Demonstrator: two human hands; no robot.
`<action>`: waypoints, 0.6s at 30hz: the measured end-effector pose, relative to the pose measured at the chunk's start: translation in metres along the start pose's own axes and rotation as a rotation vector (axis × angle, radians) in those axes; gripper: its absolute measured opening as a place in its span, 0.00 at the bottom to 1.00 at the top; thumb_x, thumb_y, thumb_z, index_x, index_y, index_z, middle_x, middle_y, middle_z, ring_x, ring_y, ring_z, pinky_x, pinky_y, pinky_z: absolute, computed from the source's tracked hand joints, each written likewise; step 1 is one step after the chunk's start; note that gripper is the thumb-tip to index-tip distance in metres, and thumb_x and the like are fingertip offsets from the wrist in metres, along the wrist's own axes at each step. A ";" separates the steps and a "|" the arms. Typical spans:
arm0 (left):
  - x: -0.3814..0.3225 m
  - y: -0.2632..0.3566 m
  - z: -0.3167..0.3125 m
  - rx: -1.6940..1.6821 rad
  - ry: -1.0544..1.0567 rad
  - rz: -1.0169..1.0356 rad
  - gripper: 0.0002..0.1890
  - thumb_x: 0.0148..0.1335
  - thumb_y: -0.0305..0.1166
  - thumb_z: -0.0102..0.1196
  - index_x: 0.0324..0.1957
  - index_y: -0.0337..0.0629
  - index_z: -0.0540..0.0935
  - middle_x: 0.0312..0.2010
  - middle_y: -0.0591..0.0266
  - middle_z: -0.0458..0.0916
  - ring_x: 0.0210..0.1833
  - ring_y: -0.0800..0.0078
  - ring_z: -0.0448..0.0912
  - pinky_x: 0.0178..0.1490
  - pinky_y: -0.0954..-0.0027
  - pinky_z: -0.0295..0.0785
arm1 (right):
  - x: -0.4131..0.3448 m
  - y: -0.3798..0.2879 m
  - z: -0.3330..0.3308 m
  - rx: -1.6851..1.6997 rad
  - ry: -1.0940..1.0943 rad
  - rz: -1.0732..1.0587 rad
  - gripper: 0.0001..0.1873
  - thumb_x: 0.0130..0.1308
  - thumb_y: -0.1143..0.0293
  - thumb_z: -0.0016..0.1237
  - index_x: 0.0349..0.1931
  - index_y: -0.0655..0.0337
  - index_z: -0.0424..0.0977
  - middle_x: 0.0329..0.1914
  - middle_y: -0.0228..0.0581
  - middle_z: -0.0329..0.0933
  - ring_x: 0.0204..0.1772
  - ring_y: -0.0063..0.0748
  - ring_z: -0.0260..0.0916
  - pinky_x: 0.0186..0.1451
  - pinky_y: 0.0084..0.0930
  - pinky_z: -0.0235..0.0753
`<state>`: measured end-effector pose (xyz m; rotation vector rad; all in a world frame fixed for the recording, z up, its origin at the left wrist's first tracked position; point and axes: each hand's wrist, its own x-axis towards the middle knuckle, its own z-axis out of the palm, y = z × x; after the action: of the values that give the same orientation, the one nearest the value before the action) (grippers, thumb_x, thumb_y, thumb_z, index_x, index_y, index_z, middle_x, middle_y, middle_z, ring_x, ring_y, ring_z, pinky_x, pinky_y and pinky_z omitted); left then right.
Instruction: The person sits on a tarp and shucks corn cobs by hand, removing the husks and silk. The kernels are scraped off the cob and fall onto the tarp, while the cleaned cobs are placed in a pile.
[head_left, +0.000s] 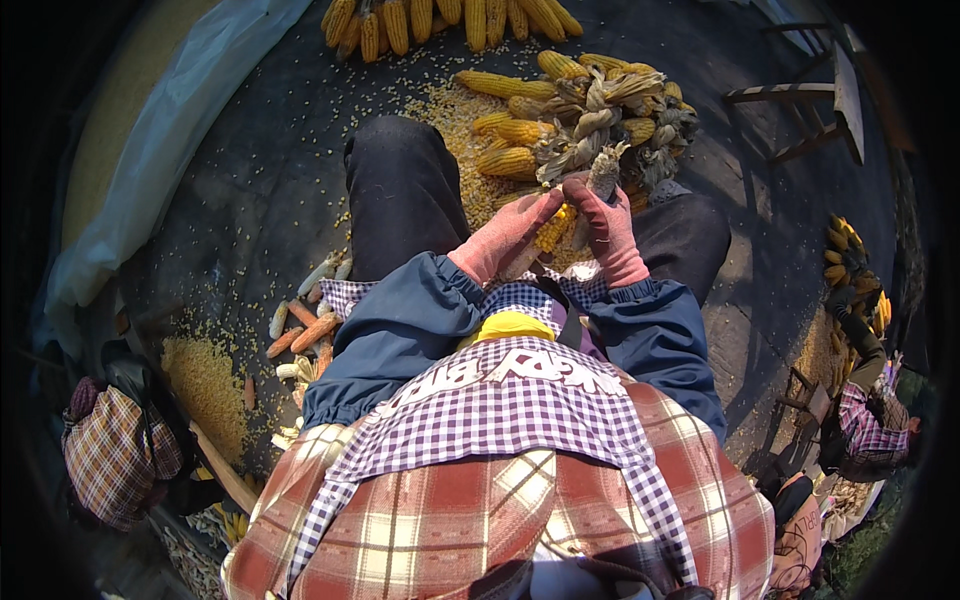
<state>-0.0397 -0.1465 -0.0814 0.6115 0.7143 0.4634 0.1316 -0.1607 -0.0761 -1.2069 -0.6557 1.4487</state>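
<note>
My left hand (504, 231), in a pink glove with a dark palm, is closed around an ear of corn (556, 228). Yellow kernels show on the ear between my hands, while its lower end is partly hidden. In my gloved right hand (610, 226) is a pale, stripped corn cob (604, 174), its ragged tip pointing away from me. Both hands meet over my lap, with the thumbs close together. Just beyond them lies a bundle of yellow corn ears (517, 133) tied by braided dry husks (592, 120). Loose kernels (454, 112) are heaped beside that bundle.
More corn ears (450, 19) lie at the far edge. Bare cobs (315, 332) and a kernel pile (202, 390) are on the dark ground sheet (247, 187) at left. A wooden chair (847, 101) stands at right. Other people (124, 454) sit on both sides.
</note>
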 end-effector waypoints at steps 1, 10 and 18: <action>0.001 -0.003 -0.001 0.021 0.015 0.043 0.35 0.63 0.60 0.48 0.59 0.39 0.70 0.50 0.62 0.78 0.46 0.72 0.78 0.46 0.71 0.76 | -0.001 -0.002 0.002 0.015 -0.015 0.014 0.15 0.57 0.69 0.63 0.43 0.62 0.77 0.38 0.30 0.78 0.39 0.25 0.76 0.43 0.22 0.76; -0.002 -0.003 0.002 -0.123 -0.031 0.028 0.30 0.67 0.56 0.45 0.58 0.41 0.70 0.48 0.63 0.77 0.45 0.73 0.77 0.44 0.70 0.76 | 0.004 0.005 -0.007 0.143 -0.104 0.019 0.15 0.58 0.67 0.62 0.44 0.63 0.76 0.40 0.30 0.77 0.41 0.24 0.75 0.45 0.21 0.75; 0.006 -0.008 -0.009 -0.257 -0.081 -0.059 0.25 0.69 0.52 0.44 0.56 0.41 0.73 0.44 0.65 0.80 0.41 0.73 0.78 0.42 0.71 0.76 | -0.002 -0.006 -0.005 -0.054 -0.144 -0.008 0.20 0.59 0.67 0.62 0.48 0.63 0.73 0.42 0.32 0.77 0.43 0.26 0.76 0.49 0.23 0.75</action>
<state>-0.0406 -0.1462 -0.0947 0.3651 0.5830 0.4640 0.1381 -0.1616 -0.0717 -1.1474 -0.8014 1.5299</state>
